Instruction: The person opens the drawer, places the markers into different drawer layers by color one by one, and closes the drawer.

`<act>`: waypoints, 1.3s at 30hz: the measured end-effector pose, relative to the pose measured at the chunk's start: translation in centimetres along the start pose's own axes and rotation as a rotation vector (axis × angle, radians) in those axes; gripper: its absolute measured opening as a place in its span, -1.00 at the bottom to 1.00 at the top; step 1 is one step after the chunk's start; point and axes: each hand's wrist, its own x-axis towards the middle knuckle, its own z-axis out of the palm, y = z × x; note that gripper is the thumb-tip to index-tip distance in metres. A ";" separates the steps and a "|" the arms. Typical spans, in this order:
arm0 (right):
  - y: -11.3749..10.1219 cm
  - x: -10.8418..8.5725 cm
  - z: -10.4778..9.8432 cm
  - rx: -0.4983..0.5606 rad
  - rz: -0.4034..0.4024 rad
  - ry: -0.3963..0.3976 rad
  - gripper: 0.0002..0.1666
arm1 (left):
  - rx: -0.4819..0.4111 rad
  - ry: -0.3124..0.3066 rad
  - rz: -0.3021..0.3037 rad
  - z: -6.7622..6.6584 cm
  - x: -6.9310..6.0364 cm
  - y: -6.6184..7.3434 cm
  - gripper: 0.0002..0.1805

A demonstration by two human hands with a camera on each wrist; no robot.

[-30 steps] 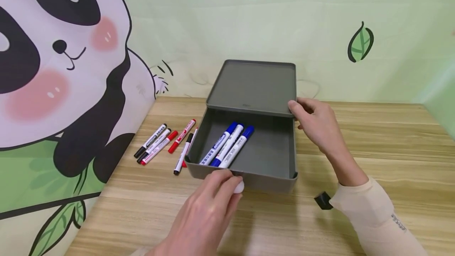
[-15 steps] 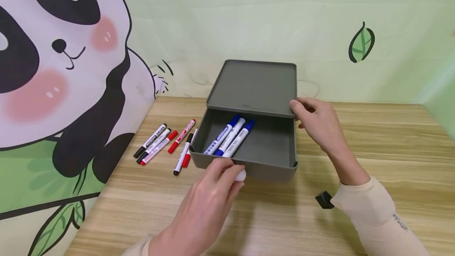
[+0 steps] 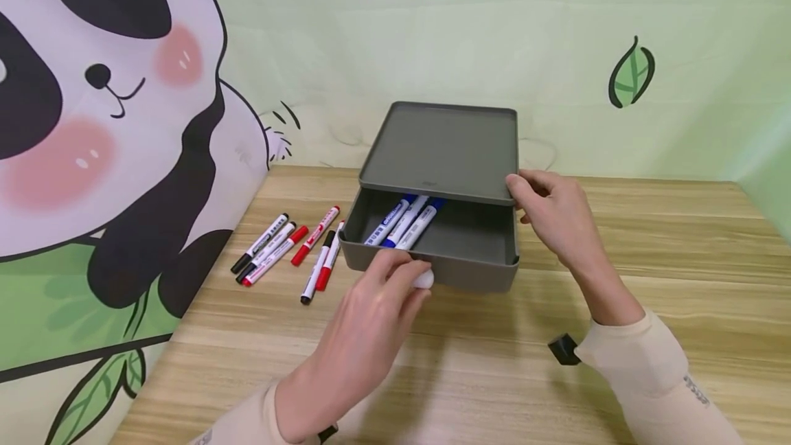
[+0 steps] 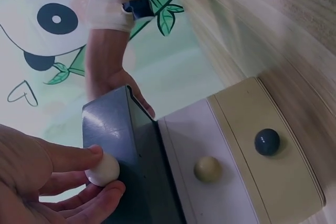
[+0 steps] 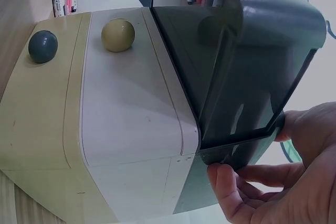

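Note:
A grey drawer point(image 3: 472, 277) stands part-way out of a stacked drawer unit, under its grey top point(image 3: 440, 150). My left hand point(image 3: 361, 328) pinches the drawer's white knob point(image 4: 103, 170) between thumb and fingers. Several markers lie inside the drawer; a blue-and-white marker point(image 3: 419, 225) is among them, and their far ends are hidden under the top. My right hand point(image 3: 556, 218) grips the right front corner of the unit's top, thumb above and fingers beneath. In the right wrist view this hand point(image 5: 294, 171) holds the grey upper tier's side.
Below the grey tier sit a white drawer point(image 5: 131, 93) with a beige knob point(image 5: 118, 35) and a beige drawer point(image 4: 273, 182) with a dark knob point(image 4: 267, 142). Black and red markers, one a red marker point(image 3: 315, 235), lie left of the unit on the wooden table point(image 3: 649, 259).
My left hand has pushed the grey drawer inward, away from me, so less of it and of its markers shows. The right hand has stayed on the unit's corner.

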 end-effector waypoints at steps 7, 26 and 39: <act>0.1 0.0 0.0 0.005 0.000 0.000 -0.40 | -0.027 0.036 0.005 0.8 1.1 -1.2 -0.72; 0.1 -0.1 0.1 0.009 -0.029 0.020 -0.48 | -0.096 0.097 -0.044 2.4 3.5 -3.3 -0.68; 0.2 0.0 0.1 -0.010 -0.029 0.033 -0.46 | -0.127 0.126 -0.044 3.4 4.7 -4.2 -0.67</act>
